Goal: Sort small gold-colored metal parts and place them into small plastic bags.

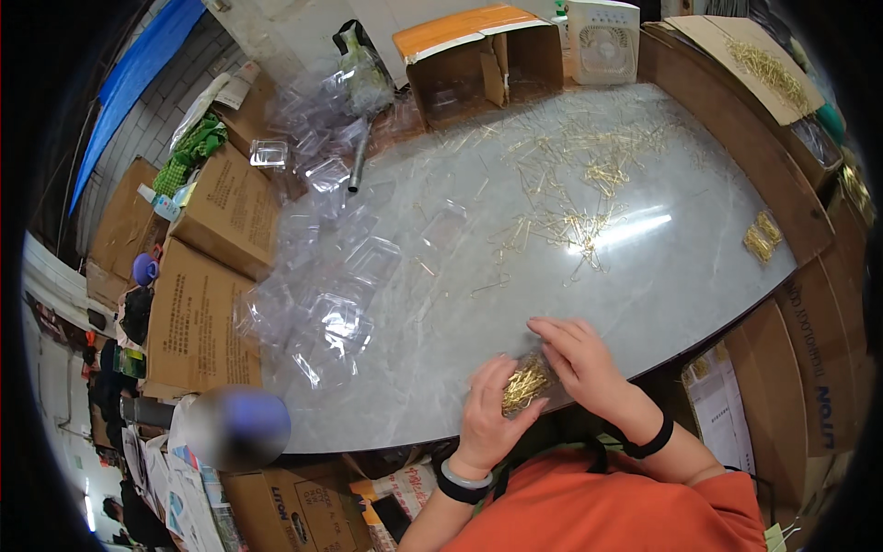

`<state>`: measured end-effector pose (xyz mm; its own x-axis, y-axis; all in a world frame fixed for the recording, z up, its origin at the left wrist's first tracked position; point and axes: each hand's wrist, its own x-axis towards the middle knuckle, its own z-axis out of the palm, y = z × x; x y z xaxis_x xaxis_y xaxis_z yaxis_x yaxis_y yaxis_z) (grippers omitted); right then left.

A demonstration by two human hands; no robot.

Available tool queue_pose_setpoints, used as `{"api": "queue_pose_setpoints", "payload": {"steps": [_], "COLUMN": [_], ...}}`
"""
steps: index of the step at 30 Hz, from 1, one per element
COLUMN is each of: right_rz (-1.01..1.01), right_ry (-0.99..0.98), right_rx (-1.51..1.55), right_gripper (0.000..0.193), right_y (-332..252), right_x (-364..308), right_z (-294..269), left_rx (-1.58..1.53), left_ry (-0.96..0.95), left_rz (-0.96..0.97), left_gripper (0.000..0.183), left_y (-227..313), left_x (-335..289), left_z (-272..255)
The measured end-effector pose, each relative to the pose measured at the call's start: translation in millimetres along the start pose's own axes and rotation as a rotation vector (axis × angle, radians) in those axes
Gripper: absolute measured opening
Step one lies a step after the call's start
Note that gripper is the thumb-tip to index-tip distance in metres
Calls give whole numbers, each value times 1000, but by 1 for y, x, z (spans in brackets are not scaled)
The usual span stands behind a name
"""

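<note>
At the table's near edge my left hand (486,419) is closed round the left side of a small clear plastic box (526,385), packed with thin gold-coloured wire hooks. My right hand (584,366) is at the box's right side, its fingers stretched out and close together; whether its palm presses on the box I cannot tell. Farther off, loose gold wire hooks (584,225) lie scattered and heaped on the grey marbled table (441,368). A pile of clear plastic boxes (340,317) spreads over the table's left side.
At the right edge sits a filled clear box (762,236). An open carton (483,64) and a white fan (603,44) stand at the back. Cardboard boxes (207,317) line the left side. A grey tube (360,158) lies near the plastic pile.
</note>
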<state>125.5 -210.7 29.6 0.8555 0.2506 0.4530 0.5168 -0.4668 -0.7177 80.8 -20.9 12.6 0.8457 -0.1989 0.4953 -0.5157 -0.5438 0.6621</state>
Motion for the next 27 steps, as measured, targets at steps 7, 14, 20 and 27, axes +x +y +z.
{"api": "queue_pose_setpoints", "payload": {"steps": [7,14,20,27], "right_rz": [186,525,421,209], "right_ry": [-50,46,-54,109], "right_rx": [35,92,268,-90], "right_gripper": [22,22,18,9], "right_y": [3,-16,-36,-8], "right_x": [1,-37,-61,-14], "right_z": [-19,-35,-15,-33], "left_rx": [121,150,243,269], "left_ry": [200,4,-25,-32], "left_rz": [-118,-148,-78,-53], "left_gripper": [76,68,69,70], "left_y": [4,7,22,18], "left_x": [2,-10,6,5], "left_z": [-6,1,11,11]}}
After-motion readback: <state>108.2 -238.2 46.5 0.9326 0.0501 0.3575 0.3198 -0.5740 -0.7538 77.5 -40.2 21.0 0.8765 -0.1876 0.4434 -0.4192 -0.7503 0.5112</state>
